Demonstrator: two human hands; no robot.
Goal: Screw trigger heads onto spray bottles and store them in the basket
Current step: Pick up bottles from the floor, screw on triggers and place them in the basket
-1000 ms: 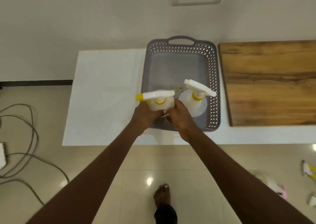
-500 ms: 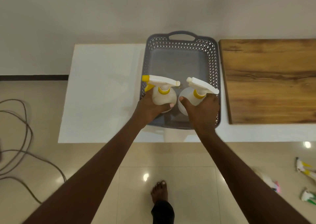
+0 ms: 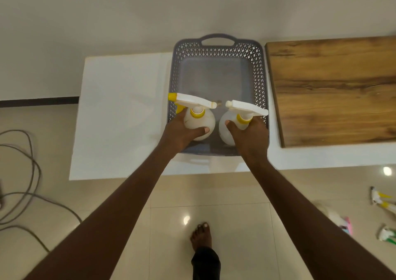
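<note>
Both bottles sit lower and more squarely in the basket (image 3: 260,82) than half a second ago, nozzles now nearly tip to tip; camera closer, hands barely shifted. Left hand (image 3: 181,133) wraps the left bottle (image 3: 200,122), thumb across its front, fingers closed round the body. Right hand (image 3: 249,136) cups the right bottle (image 3: 225,127), fingers closed round its near and right side. Both trigger heads look seated on their yellow collars. Bottles upright, long axis vertical, at the basket's near end directly ahead of each palm; trigger heads run sideways above the fingers. Probably placing them: next move is release and draw back toward the body. Far half of basket empty, beyond the fingertips. Basket on white worktop (image 3: 120,108); wooden board (image 3: 334,91) right of right hand
</note>
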